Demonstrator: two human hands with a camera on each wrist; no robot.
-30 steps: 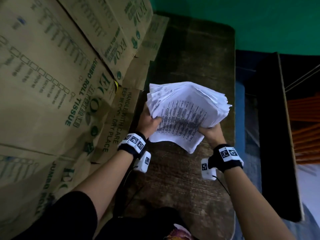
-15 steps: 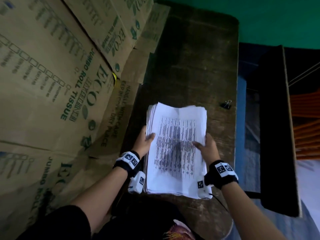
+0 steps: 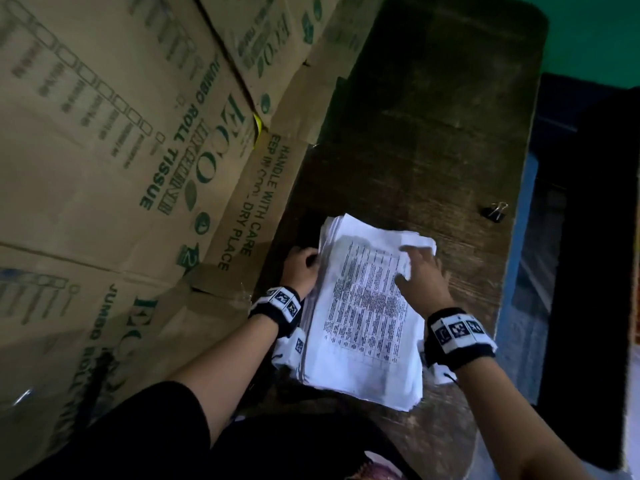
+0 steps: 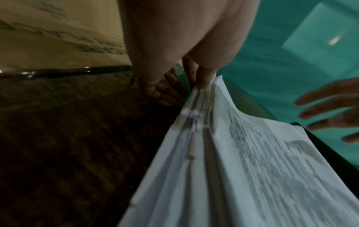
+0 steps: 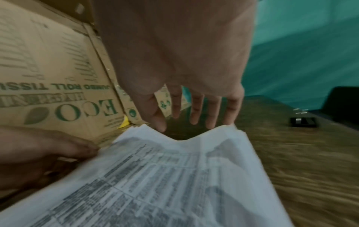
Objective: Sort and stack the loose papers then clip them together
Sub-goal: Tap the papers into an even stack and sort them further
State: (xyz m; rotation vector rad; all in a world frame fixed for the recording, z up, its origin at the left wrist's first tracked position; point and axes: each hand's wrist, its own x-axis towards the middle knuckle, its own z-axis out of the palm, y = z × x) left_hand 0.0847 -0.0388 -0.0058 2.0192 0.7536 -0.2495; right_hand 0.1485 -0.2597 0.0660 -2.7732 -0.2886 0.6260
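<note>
**Squaring a paper stack on the desk, binder clip lying apart**

Leaning against the left side of the scene, the printed cardboard cartons [image 3: 114, 161] fill the largest area; their flaps reach down to the dark wooden desk [image 3: 433, 109], which runs away from the person toward a green wall [image 3: 588, 32]. A dark panel [image 3: 595, 271] stands beyond the desk's right edge.

On the near part of the desk lies the paper stack [image 3: 363, 327], its top sheet printed with rows of text in columns. The sheets are not fully aligned: the layered left edge is stepped in the left wrist view, and the far right corner of the top sheets lifts and curls in the head view.

The left hand [image 3: 300, 268] sits at the stack's left edge near the far corner. Its grip is narrow, with the fingertips [image 4: 204, 79] pressed against the side of the sheets; whether the thumb closes over the top cannot be told, since motion blur softens the contact. The right hand [image 3: 420, 271] is over the far right part of the stack with its grip wide, fingers [image 5: 196, 110] straight and spread, apparently just above the raised corner and holding nothing. Both wrists carry black bands [image 3: 457, 332] with white square markers.

The black binder clip [image 3: 496, 212], with its wire handles showing, lies on bare wood near the desk's right edge, well apart from the stack and from both hands.
</note>
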